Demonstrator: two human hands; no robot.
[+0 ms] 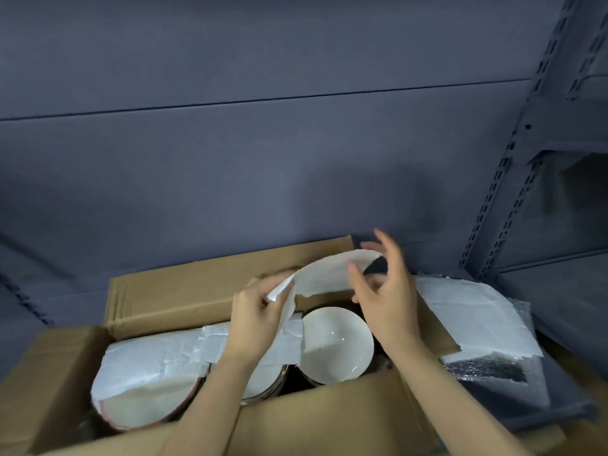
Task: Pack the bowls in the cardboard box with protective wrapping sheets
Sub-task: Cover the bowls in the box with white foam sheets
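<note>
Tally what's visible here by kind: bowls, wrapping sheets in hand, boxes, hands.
Bowls with visible surface: 3 (uncovered white bowl, sheet-covered bowl, middle bowl)
Wrapping sheet held up: 1
Cardboard box: 1
Hands: 2 (left hand, right hand)
Total: 7

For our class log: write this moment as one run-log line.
left hand pinches sheet | right hand open at sheet | bowl uncovered in box

One head-worn camera looks forward and down from close above the cardboard box point(184, 291), facing the far shelving wall point(263, 143).
</note>
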